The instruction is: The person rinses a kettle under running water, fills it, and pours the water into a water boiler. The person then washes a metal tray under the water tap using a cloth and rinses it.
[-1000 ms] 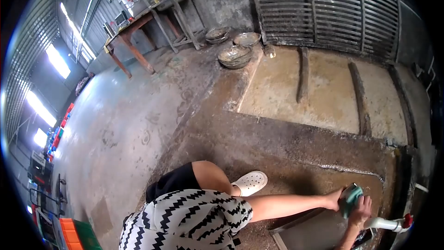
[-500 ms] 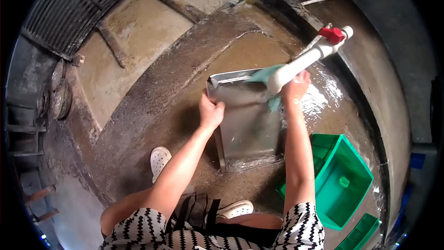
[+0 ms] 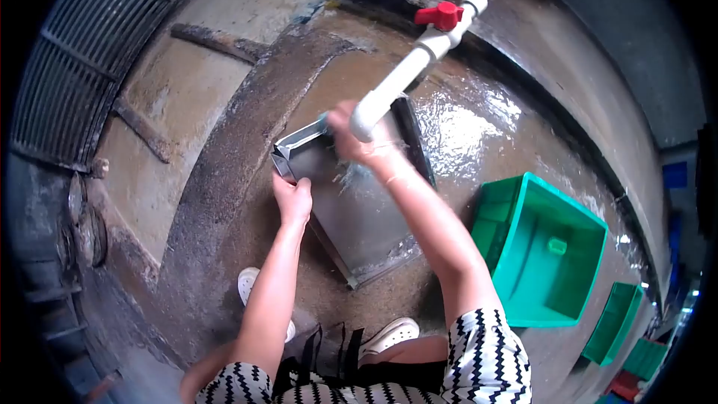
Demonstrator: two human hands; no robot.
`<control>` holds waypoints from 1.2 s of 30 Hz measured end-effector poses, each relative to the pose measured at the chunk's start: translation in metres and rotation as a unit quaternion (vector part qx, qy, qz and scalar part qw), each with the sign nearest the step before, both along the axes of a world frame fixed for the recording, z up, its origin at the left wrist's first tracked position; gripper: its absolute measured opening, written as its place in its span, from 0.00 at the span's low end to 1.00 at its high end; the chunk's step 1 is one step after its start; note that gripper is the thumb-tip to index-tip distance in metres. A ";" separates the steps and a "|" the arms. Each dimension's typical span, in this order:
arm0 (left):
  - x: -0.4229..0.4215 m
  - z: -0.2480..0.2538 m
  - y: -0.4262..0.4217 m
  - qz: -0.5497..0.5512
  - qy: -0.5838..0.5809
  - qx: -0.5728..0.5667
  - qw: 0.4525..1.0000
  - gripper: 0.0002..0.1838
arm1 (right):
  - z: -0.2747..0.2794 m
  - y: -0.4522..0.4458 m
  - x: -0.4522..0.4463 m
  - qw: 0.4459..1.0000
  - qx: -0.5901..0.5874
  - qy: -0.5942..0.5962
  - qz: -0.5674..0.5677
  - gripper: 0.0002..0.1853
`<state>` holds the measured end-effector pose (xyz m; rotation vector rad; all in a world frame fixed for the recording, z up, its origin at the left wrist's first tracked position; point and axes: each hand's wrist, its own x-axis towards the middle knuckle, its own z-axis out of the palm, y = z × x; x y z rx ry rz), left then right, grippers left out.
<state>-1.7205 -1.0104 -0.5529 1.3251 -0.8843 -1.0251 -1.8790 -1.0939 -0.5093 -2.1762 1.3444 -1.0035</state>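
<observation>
The left hand (image 3: 292,198) grips a metal tray (image 3: 345,230) near its corner. Beside a white pipe (image 3: 407,78), the blurred right hand's (image 3: 354,135) grip is unclear.

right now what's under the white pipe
Beneath the lower end of the white pipe are the blurred right hand and the metal tray, with water splashing on it. The pipe covers part of the hand; the hand and forearm hide the tray's surface below them.
</observation>
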 end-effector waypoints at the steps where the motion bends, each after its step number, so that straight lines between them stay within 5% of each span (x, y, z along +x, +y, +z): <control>1: -0.001 0.003 0.004 0.003 0.018 -0.022 1.000 0.23 | -0.022 -0.012 -0.024 0.979 0.122 -0.147 -0.069 0.06; 3: -0.001 0.008 0.009 0.013 0.022 -0.008 1.000 0.24 | -0.010 -0.016 -0.071 0.972 0.036 0.166 -0.163 0.12; 5: 0.000 0.005 0.010 0.010 -0.004 -0.028 1.000 0.25 | -0.051 -0.025 -0.106 0.953 0.014 -0.004 -0.304 0.11; 9: 0.004 -0.002 0.011 0.017 0.015 -0.008 1.000 0.23 | -0.042 0.005 -0.102 0.947 -0.033 -0.012 -0.320 0.09; 13: 0.013 -0.009 0.015 0.036 0.047 0.013 0.998 0.23 | -0.099 0.049 -0.092 0.922 0.142 0.160 -0.324 0.08; 14: 0.011 -0.001 0.019 0.057 0.047 0.022 0.997 0.23 | -0.111 0.071 -0.093 0.927 0.109 0.217 -0.286 0.09; 19: 0.041 -0.048 0.023 0.035 0.063 0.040 0.997 0.22 | -0.124 0.137 -0.118 0.890 0.269 0.241 -0.278 0.12; 23: 0.035 -0.035 0.024 0.002 0.042 0.035 0.998 0.20 | -0.091 0.072 -0.093 0.925 0.216 0.135 -0.281 0.15; 28: 0.025 -0.017 0.030 0.017 0.018 0.047 0.999 0.18 | -0.072 0.002 -0.067 0.975 -0.029 0.030 -0.219 0.18; 31: 0.021 -0.016 0.036 0.026 0.041 0.027 0.998 0.18 | -0.089 0.033 -0.080 0.959 0.123 0.129 -0.219 0.13; 36: 0.024 -0.025 0.026 0.100 0.061 0.041 0.992 0.19 | -0.133 0.124 -0.092 0.914 0.064 0.306 -0.258 0.18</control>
